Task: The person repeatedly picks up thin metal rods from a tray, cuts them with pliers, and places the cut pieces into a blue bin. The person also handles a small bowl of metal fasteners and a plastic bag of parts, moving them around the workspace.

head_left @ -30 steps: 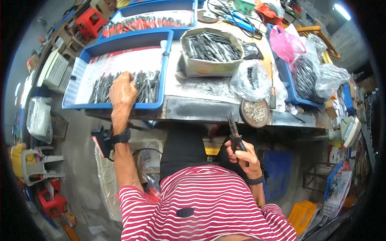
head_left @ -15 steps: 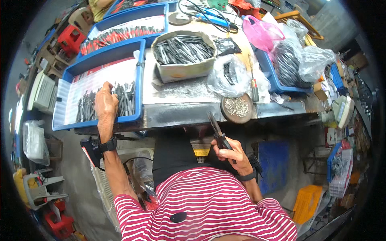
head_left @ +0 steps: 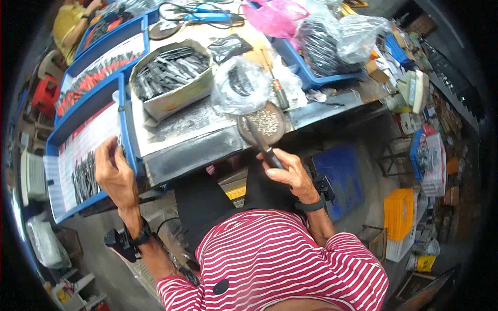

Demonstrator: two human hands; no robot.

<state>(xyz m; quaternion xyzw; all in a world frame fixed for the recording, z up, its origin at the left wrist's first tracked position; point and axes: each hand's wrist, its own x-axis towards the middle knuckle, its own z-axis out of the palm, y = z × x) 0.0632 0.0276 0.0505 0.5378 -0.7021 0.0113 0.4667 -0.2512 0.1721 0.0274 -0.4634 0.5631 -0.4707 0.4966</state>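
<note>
While my right hand (head_left: pixel 289 172) grips the dark-handled pliers (head_left: pixel 268 154), their nose stands over the round brown dish (head_left: pixel 280 130) of small silvery pieces (head_left: pixel 269 122) at the table's (head_left: pixel 194 154) edge. My left hand (head_left: pixel 116 180) hangs, fingers bent, over the right side of the near blue tray (head_left: pixel 130 136), beside a row of slim dark pieces (head_left: pixel 84 179); whether my fingertips pinch one, I can't tell. Past the dish lie a clear plastic bag (head_left: pixel 239 89) and a screwdriver (head_left: pixel 280 93), right of a pale box (head_left: pixel 179 102) full of dark strips (head_left: pixel 168 72). Farther off, a second blue tray (head_left: pixel 146 37) holds red-and-black pieces (head_left: pixel 98 80).
</note>
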